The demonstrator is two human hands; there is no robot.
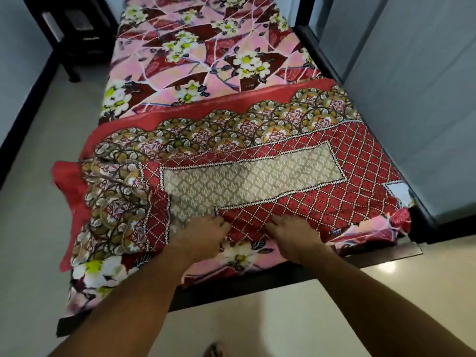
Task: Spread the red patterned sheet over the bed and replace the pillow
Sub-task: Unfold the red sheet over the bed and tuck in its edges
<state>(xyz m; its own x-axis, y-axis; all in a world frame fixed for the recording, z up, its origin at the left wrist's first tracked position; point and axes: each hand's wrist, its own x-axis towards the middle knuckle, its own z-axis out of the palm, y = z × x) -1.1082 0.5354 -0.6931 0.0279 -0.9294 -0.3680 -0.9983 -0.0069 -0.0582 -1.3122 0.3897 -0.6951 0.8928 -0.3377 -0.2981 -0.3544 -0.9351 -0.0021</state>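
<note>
The red patterned sheet [334, 173], with a red diamond grid, a beige centre panel and a scalloped border, lies partly folded across the near end of the bed [257, 284]. It rests on a pink floral sheet [195, 47] that covers the mattress. My left hand [201, 238] grips the folded edge of the red sheet near the beige panel. Just to its right, my right hand [293, 235] grips the same near edge on the diamond grid. A corner of the red sheet hangs off the left side of the bed. No pillow is in view.
The bed has a black frame, and its right side runs close along a grey wall [412, 86]. A dark piece of furniture [74, 29] stands on the floor at the far left. Pale floor lies to the left and in front; my foot [215, 350] shows at the bottom.
</note>
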